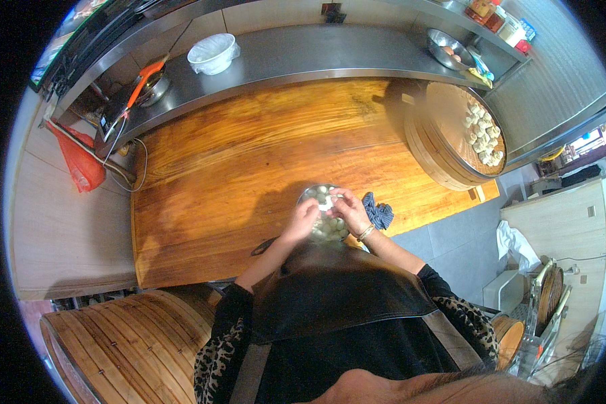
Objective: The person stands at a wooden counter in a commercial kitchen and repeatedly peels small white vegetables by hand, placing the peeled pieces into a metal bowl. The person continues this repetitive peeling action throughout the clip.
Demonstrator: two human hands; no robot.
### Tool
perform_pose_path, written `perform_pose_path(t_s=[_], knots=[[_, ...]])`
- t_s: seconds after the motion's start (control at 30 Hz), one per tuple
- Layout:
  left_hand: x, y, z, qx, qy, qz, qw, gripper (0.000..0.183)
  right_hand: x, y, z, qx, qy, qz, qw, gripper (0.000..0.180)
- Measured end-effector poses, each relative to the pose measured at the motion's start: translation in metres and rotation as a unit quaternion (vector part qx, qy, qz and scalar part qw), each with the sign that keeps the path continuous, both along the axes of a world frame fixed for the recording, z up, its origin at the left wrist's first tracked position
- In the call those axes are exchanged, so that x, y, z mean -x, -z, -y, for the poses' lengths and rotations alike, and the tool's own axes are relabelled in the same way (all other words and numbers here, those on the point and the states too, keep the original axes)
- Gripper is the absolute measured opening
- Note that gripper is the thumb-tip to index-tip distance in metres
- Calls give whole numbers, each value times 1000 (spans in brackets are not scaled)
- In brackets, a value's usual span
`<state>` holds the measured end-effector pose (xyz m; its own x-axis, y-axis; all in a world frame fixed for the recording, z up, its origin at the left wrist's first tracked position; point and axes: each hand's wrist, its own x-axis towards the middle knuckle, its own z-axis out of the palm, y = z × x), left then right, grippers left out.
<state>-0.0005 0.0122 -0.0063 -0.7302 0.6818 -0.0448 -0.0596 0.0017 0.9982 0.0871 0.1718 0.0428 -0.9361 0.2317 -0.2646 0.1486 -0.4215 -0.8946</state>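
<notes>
Both my hands are raised over a metal bowl (307,191) at the near edge of the wooden table. Between the fingertips of my left hand (303,218) and my right hand (351,209) is a small white piece (325,203), perhaps an egg or a bit of one. The bowl holds many small, pale round eggs (333,227), some with greenish-grey shells or tint. My forearms and fingers cover parts of the bowl. A crumpled blue striped cloth (377,211) lies just right of my right hand.
A bamboo steamer (434,151) with small dumplings (484,135) stands at the table's right. On the steel shelf (303,50) are a plastic-covered white bowl (212,53), a metal bowl with eggs (449,49) and an orange-handled tool (146,78). A large steamer (126,348) is at lower left.
</notes>
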Motion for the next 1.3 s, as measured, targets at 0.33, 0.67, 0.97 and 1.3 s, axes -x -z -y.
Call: perform_pose_path(t_s=[0.33,0.67,0.97,1.3], knots=[[-4,-17,0,24,43,-93,994,11,-1,1,4,-156,-71,-32,985,23],[-4,-5,-1,4,38,-79,996,13,-3,-14,5,-112,-119,-1,987,25],[7,-20,13,24,12,-63,998,7,-3,-7,-13,127,-96,70,985,23],[12,-50,18,-73,-67,60,993,14,29,15,-9,-664,-318,56,674,34]])
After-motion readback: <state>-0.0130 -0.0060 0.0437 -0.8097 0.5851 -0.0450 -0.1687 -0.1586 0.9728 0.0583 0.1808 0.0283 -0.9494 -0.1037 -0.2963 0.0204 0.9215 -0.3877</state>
